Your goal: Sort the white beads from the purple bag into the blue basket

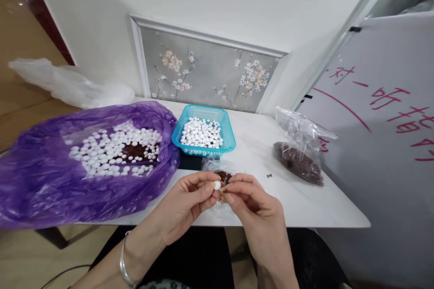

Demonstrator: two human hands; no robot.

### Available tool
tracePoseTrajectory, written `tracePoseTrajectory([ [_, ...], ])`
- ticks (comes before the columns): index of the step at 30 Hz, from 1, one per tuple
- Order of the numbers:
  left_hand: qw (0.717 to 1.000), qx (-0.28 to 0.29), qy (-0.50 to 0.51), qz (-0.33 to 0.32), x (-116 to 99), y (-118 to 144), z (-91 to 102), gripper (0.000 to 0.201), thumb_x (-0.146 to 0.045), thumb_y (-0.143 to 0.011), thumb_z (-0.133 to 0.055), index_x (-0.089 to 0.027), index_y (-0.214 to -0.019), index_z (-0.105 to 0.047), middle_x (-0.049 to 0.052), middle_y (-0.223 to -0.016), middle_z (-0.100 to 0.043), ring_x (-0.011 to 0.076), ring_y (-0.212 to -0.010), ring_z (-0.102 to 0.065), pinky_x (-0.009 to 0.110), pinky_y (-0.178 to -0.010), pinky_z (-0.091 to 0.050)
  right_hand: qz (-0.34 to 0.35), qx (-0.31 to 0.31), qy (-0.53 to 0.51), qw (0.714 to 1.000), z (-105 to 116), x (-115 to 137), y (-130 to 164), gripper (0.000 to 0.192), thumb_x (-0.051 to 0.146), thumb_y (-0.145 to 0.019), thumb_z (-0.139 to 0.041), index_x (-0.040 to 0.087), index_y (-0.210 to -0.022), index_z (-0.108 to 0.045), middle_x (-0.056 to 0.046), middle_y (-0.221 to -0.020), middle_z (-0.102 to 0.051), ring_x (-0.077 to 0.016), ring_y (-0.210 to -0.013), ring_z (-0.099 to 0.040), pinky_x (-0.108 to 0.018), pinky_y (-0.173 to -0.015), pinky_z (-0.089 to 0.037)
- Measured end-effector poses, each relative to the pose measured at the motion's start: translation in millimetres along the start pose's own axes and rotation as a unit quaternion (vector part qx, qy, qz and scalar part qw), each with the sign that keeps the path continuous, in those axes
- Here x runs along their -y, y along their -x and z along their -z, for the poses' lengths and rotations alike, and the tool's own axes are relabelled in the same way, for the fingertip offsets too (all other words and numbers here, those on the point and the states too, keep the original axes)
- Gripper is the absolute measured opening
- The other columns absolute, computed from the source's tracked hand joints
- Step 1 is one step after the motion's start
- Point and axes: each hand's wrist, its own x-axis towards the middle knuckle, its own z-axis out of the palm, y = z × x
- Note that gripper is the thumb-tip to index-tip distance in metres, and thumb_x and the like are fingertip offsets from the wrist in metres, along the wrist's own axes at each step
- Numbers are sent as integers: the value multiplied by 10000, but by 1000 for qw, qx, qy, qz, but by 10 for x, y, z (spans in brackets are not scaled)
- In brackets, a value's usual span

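My left-hand fingers [206, 189] are pinched shut on a small white bead [217, 185], thumb and forefinger pressing it from either side so its round face points toward my other hand. My right hand [252, 205] meets it from the right, its fingertips [233, 188] pressed together on something small and dark that I cannot make out, touching the bead's right side. So the bead sits between the two hands, held by the left, with the right closing in along a left-to-right line just above the near edge of the white table [305, 203]. Right behind my fingertips lies a small clear bag [222, 172] of dark brown pieces. Further back stands the turquoise basket [217, 146] of white beads, and to its left the purple plastic bag [44, 176] holds many more; a second clear bag of brown pieces [298, 158] lies well off to the right
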Motion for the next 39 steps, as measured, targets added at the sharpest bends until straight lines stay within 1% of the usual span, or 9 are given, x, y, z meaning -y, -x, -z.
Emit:
tracePoseTrajectory([
  [3, 1000, 6, -15, -4, 14, 11, -8, 169, -168, -696, -832, -145, -852, -772, 11, -780, -735, 62, -705, -661, 133, -727, -542, 13, -8, -10, 1000, -9, 5, 8, 106, 157, -803, -729, 261, -820, -743, -3, -951, -653, -154, -893, -630, -238, -742, -532],
  [7, 999, 10, -40, -7, 26, 31, -19, 155, -179, -716, -817, -137, -855, -764, 3, -754, -704, 54, -656, -618, 135, -663, -525, 7, 1, -3, 1000, -15, 12, 18, 111, 141, -802, -726, 252, -794, -721, 19, -845, -676, -126, -801, -619, -210, -708, -513],
  [11, 998, 7, -56, -13, 25, 53, -28, 161, -210, -720, -815, -147, -855, -755, -2, -749, -679, 57, -653, -591, 148, -657, -509, 21, 1, 22, 1000, -35, 39, 26, 87, 154, -811, -713, 236, -783, -719, 10, -822, -676, -133, -798, -612, -220, -711, -500],
  [14, 998, 5, -59, -16, 20, 63, -22, 153, -235, -715, -818, -152, -825, -752, -3, -737, -669, 63, -654, -583, 162, -669, -504, 29, -3, 40, 999, -47, 45, 40, 80, 167, -805, -717, 232, -758, -716, 3, -823, -658, -140, -799, -608, -228, -695, -492],
  [17, 998, 15, -62, -24, 23, 63, -7, 128, -241, -733, -804, -158, -817, -754, -3, -722, -660, 67, -666, -580, 165, -683, -494, 29, -7, 46, 998, -52, 43, 54, 84, 165, -795, -721, 238, -753, -717, 2, -835, -650, -140, -794, -610, -223, -677, -493],
  [24, 996, 26, -75, -40, 51, 70, 11, 104, -242, -743, -795, -169, -809, -759, -9, -717, -656, 70, -672, -571, 169, -689, -477, 40, -3, 68, 997, -62, 87, 54, 119, 143, -799, -712, 249, -745, -715, 12, -830, -659, -128, -775, -621, -201, -665, -499],
  [29, 997, 16, -69, -43, 62, 89, 7, 114, -238, -737, -800, -175, -818, -751, -11, -720, -671, 76, -674, -584, 174, -678, -473, 59, 0, 89, 994, -82, 108, 85, 155, 121, -813, -699, 254, -734, -695, 24, -821, -666, -124, -790, -631, -197, -703, -503],
  [33, 995, 10, -83, -48, 55, 88, -10, 131, -253, -726, -808, -179, -817, -749, -18, -706, -669, 76, -668, -576, 177, -676, -461, 66, 1, 103, 993, -89, 109, 99, 175, 102, -825, -680, 257, -745, -688, 30, -832, -668, -122, -804, -635, -198, -720, -504],
  [39, 990, -11, -119, -72, 33, 96, -37, 148, -269, -698, -826, -183, -793, -753, -17, -710, -674, 87, -675, -563, 186, -664, -443, 67, -1, 119, 991, -93, 126, 94, 169, 103, -825, -673, 248, -740, -692, 21, -817, -666, -128, -768, -635, -205, -686, -507],
])
